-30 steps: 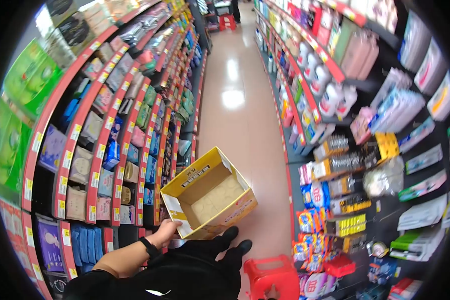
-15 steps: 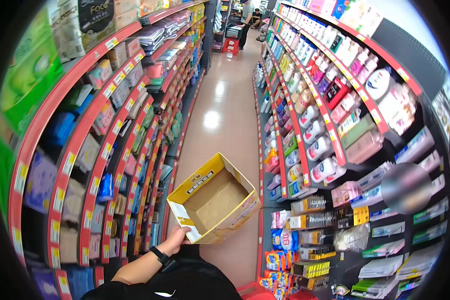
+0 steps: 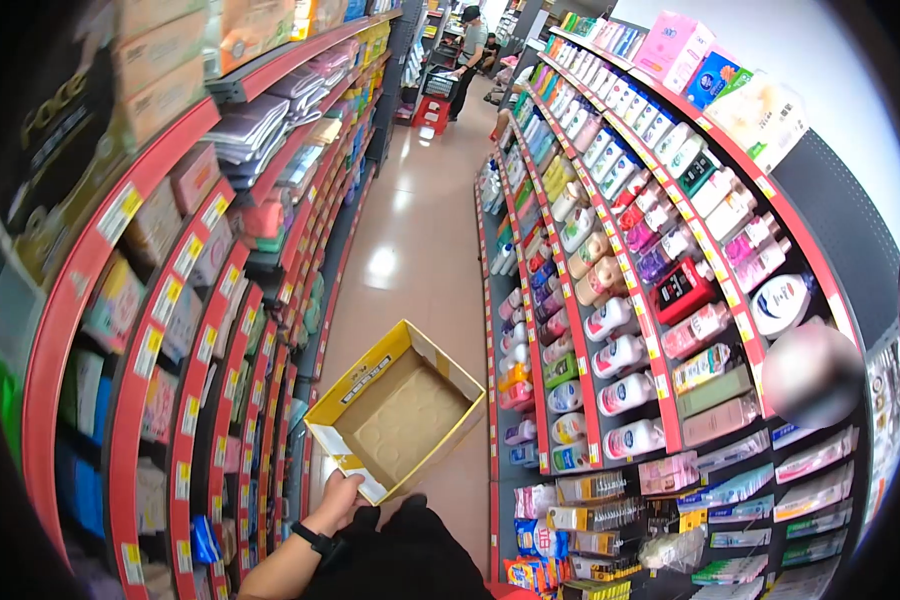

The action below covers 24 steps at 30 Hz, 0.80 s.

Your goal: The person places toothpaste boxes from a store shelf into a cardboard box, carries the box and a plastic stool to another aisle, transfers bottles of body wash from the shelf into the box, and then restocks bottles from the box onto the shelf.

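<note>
My left hand is closed on the near left corner of an open cardboard box. The box is yellow along its rim, with a white flap beside my fingers, and its brown inside holds nothing that I can see. It hangs tilted in front of my legs, over the aisle floor. A black band circles my left wrist. My right hand does not show in the head view.
Shelves of packaged goods line the left side. Bottles fill the right shelves, above hanging packets. Down the tiled aisle a person stands near a red stool. A piece of red shows at the bottom edge.
The view has tilted up and moved along the aisle, showing more of the right shelves. My left hand still holds the box. The near red stool has mostly left the view.
</note>
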Each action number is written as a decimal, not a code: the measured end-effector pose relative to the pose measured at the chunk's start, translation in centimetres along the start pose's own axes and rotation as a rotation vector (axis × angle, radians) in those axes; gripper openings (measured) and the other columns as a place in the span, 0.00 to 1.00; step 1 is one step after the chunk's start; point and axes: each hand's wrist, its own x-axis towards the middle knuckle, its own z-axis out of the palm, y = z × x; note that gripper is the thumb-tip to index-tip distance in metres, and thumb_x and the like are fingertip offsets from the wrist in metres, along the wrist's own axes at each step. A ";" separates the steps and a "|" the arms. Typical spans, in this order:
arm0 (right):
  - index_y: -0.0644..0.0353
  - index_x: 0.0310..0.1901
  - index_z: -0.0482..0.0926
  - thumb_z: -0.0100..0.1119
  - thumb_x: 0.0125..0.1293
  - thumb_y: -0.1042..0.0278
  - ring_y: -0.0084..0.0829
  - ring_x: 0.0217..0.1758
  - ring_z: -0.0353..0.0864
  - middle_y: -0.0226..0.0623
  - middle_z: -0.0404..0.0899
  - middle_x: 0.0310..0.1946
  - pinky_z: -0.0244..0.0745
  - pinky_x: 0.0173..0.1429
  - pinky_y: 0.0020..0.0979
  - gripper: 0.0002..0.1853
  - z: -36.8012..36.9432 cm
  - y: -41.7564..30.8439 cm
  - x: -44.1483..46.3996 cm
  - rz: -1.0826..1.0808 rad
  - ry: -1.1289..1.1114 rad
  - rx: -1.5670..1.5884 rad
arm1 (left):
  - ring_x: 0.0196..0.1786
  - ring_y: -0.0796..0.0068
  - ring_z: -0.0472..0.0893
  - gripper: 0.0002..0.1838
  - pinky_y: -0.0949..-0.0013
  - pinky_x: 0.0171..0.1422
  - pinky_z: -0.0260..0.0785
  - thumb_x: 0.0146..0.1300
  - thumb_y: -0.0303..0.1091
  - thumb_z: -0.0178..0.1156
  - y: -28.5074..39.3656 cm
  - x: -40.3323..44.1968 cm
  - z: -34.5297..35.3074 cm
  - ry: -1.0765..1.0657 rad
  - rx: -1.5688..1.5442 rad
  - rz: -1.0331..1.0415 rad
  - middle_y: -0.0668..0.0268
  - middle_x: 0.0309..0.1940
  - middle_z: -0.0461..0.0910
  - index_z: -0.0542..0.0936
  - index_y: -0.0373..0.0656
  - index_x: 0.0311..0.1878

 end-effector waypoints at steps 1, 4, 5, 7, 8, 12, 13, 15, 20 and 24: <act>0.56 0.54 0.74 0.61 0.65 0.40 0.35 0.24 0.81 0.41 0.83 0.32 0.74 0.25 0.38 0.27 0.3 -1.8 1.0 0.001 -0.002 -0.007 | 0.49 0.57 0.85 0.23 0.62 0.41 0.83 0.66 0.26 0.47 1.6 0.3 0.4 0.023 0.014 0.005 0.51 0.54 0.80 0.68 0.33 0.64; 0.56 0.53 0.75 0.61 0.65 0.40 0.35 0.24 0.82 0.41 0.83 0.32 0.74 0.25 0.38 0.27 1.0 -7.1 4.4 0.005 -0.021 -0.026 | 0.48 0.58 0.86 0.23 0.63 0.41 0.83 0.66 0.27 0.48 3.2 5.2 0.8 0.041 0.017 0.024 0.51 0.53 0.81 0.68 0.33 0.64; 0.57 0.52 0.75 0.61 0.65 0.40 0.35 0.24 0.82 0.41 0.83 0.32 0.74 0.25 0.38 0.27 1.1 -9.0 5.7 0.005 -0.025 -0.030 | 0.47 0.58 0.86 0.23 0.62 0.40 0.83 0.66 0.27 0.48 3.5 7.2 1.0 0.048 0.009 0.023 0.50 0.52 0.81 0.68 0.33 0.64; 0.57 0.52 0.75 0.61 0.65 0.40 0.35 0.24 0.82 0.42 0.84 0.32 0.75 0.25 0.38 0.27 1.4 -12.3 8.6 0.006 -0.044 -0.038 | 0.45 0.58 0.86 0.23 0.61 0.39 0.83 0.65 0.28 0.49 5.1 10.6 1.6 0.044 0.039 0.049 0.50 0.51 0.81 0.68 0.32 0.64; 0.57 0.51 0.76 0.61 0.65 0.40 0.35 0.24 0.82 0.42 0.84 0.32 0.75 0.25 0.38 0.27 1.3 -14.1 10.1 0.005 -0.053 -0.046 | 0.45 0.58 0.86 0.23 0.61 0.39 0.83 0.65 0.28 0.49 6.0 12.3 2.2 0.046 0.050 0.059 0.50 0.51 0.81 0.68 0.32 0.64; 0.58 0.50 0.76 0.61 0.65 0.39 0.35 0.24 0.82 0.42 0.84 0.32 0.75 0.25 0.38 0.28 0.1 -21.7 15.5 -0.006 -0.084 -0.081 | 0.43 0.57 0.86 0.22 0.61 0.37 0.83 0.64 0.28 0.50 10.6 17.5 5.4 0.133 0.043 0.051 0.51 0.47 0.82 0.70 0.30 0.61; 0.58 0.50 0.77 0.61 0.65 0.39 0.35 0.24 0.82 0.43 0.84 0.32 0.75 0.25 0.38 0.28 -0.2 -23.6 16.7 -0.011 -0.091 -0.087 | 0.43 0.57 0.86 0.22 0.61 0.37 0.83 0.64 0.28 0.50 11.5 19.0 5.8 0.130 0.067 0.032 0.51 0.47 0.82 0.71 0.30 0.60; 0.59 0.49 0.77 0.61 0.65 0.39 0.35 0.24 0.82 0.43 0.84 0.32 0.75 0.25 0.38 0.28 -0.7 -27.4 18.9 -0.022 -0.104 -0.101 | 0.42 0.57 0.86 0.22 0.61 0.36 0.84 0.64 0.28 0.49 14.3 21.9 7.3 0.144 0.121 0.015 0.51 0.47 0.82 0.71 0.30 0.60; 0.60 0.47 0.78 0.61 0.65 0.38 0.35 0.24 0.83 0.44 0.85 0.33 0.75 0.25 0.38 0.28 -1.7 -34.7 22.9 -0.032 -0.119 -0.160 | 0.45 0.57 0.86 0.23 0.60 0.38 0.84 0.64 0.28 0.50 19.4 27.1 10.9 0.082 0.145 0.075 0.50 0.50 0.81 0.70 0.30 0.62; 0.61 0.46 0.79 0.61 0.64 0.38 0.36 0.24 0.83 0.44 0.85 0.33 0.75 0.26 0.38 0.29 -1.1 -39.5 25.6 -0.013 -0.123 -0.202 | 0.47 0.57 0.85 0.22 0.59 0.40 0.84 0.64 0.28 0.50 23.4 32.1 13.9 0.082 0.077 0.025 0.51 0.52 0.80 0.70 0.30 0.61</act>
